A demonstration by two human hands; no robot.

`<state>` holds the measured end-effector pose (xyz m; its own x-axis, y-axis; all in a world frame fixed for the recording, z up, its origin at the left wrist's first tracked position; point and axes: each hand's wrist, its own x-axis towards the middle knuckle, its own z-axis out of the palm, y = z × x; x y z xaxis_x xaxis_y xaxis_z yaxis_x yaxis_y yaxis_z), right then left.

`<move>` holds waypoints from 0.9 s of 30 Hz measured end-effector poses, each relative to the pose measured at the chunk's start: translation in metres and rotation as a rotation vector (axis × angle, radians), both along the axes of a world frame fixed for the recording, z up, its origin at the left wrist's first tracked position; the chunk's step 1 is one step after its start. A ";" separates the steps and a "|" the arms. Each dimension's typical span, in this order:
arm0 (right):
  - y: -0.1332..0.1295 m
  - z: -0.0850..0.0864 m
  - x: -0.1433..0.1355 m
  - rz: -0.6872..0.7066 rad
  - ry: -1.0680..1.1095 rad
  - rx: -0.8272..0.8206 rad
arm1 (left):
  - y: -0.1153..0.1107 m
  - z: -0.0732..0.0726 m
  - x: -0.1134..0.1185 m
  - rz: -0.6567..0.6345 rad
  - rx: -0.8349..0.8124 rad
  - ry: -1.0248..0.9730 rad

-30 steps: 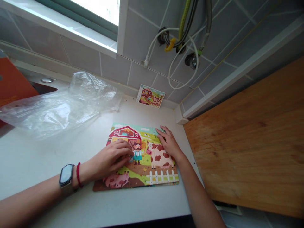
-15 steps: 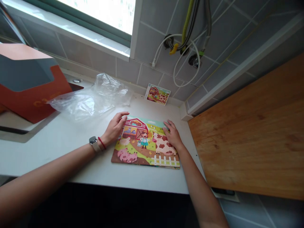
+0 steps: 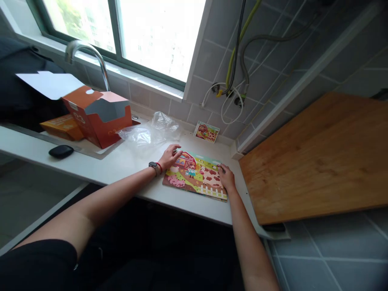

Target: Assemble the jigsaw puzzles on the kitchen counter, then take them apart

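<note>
Puzzle (image 3: pixel 194 177) could split at its seams if the loosely open left hand (image 3: pixel 169 157) at ten o'clock and right hand (image 3: pixel 227 177) at three, grip unclear, push unevenly.

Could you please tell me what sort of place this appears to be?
Probably a kitchen: a curved tap stands by the window, a white counter runs along a tiled wall, and hoses hang on that wall.
</note>
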<state>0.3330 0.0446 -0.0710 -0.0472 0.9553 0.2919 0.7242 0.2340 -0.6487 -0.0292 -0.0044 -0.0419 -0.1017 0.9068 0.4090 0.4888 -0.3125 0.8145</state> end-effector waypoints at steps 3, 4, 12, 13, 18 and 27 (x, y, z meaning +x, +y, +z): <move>-0.027 -0.001 -0.001 -0.020 0.002 0.003 | -0.002 0.003 0.000 -0.003 0.013 0.038; -0.035 -0.001 -0.002 -0.022 0.002 0.004 | -0.002 0.004 0.000 -0.003 0.013 0.045; -0.077 0.008 -0.008 -0.077 -0.005 0.009 | 0.004 0.001 -0.002 0.012 -0.017 0.030; -0.079 0.010 -0.009 -0.083 -0.001 0.006 | 0.005 0.000 -0.002 0.018 -0.020 0.030; -0.083 0.017 -0.012 -0.118 0.023 -0.007 | 0.008 -0.003 -0.002 0.045 -0.022 0.054; -0.090 0.026 -0.007 -0.276 0.060 -0.008 | 0.003 -0.005 0.005 0.024 -0.009 0.163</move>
<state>0.3256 -0.0451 -0.0453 0.2326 0.9317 0.2788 0.7201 0.0276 -0.6933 -0.0241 -0.0009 -0.0469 -0.0566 0.9087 0.4137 0.6222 -0.2920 0.7264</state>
